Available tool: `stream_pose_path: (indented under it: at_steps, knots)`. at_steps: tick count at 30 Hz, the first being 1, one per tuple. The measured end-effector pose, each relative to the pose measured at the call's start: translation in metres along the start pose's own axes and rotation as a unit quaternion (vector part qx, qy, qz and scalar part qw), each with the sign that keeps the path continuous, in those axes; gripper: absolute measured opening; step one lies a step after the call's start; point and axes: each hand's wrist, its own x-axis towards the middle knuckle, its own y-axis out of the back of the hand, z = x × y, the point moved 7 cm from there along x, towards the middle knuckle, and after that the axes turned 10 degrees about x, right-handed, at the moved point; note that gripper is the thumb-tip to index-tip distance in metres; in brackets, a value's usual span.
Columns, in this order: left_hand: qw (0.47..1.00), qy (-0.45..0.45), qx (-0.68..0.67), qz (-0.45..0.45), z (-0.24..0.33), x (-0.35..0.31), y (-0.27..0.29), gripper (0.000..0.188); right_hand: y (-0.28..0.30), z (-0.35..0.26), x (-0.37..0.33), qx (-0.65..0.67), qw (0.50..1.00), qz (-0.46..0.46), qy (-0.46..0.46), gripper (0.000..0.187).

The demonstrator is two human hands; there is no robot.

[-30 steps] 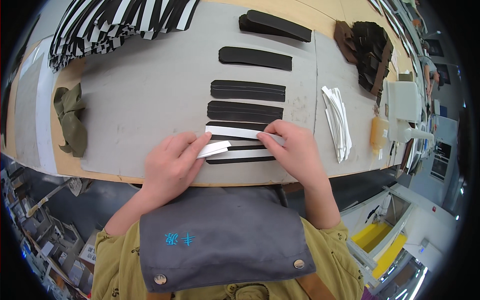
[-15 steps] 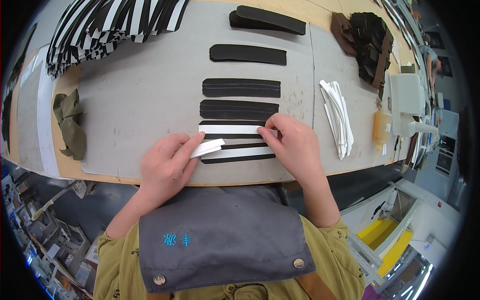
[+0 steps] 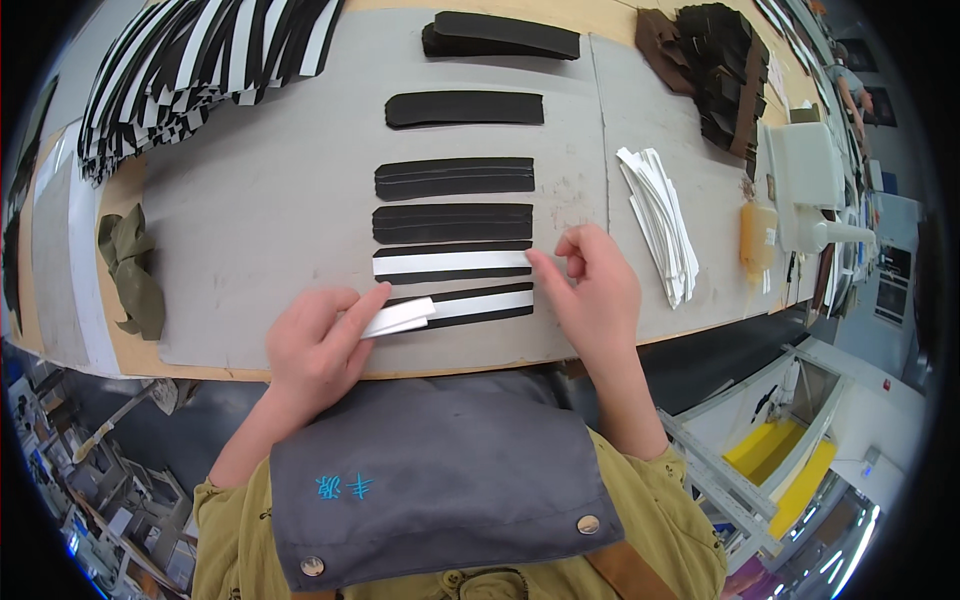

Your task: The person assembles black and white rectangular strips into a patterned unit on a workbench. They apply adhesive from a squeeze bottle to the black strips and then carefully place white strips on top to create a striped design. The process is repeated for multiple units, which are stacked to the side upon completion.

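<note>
With left hand (image 3: 322, 345), grips white strips (image 3: 406, 317) pointing lengthwise rightward, left ends hidden; with right hand (image 3: 598, 285) open beside striped band (image 3: 455, 264).

Even, bright indoor light is falling across the bench (image 3: 250, 230), casting only faint, soft shadows, while the floor (image 3: 225, 412) beyond its front edge is lying in dimmer tones. White strips (image 3: 450, 263) near that edge are showing as almost solid white, and lamps (image 3: 858, 548) are glaring past the bench's front right corner. Fisheye distortion is bowing the front edge into a curve, with the background (image 3: 897, 250) beyond the right edge looking stretched and soft against black corners.
</note>
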Motion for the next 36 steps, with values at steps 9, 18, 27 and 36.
stream_pose_path:
  at_steps: [9, 18, 27, 36]
  knots:
    - [0.993, -0.116, 0.014, -0.022, 0.051, 0.047, -0.021, 0.066, 0.001, 0.013, -0.042, 0.054, 0.984, 0.058, 0.160, 0.020]
    - [0.990, -0.125, 0.059, -0.041, 0.058, 0.054, -0.050, 0.071, -0.008, 0.009, -0.049, -0.014, 0.968, 0.061, 0.243, 0.031]
    - [0.988, -0.121, 0.071, -0.062, 0.058, 0.055, -0.053, 0.072, -0.008, 0.007, -0.049, -0.029, 0.964, 0.066, 0.257, 0.030]
    - [0.989, -0.113, 0.063, -0.076, 0.058, 0.056, -0.054, 0.073, -0.008, 0.005, -0.048, -0.031, 0.966, 0.058, 0.252, 0.029]
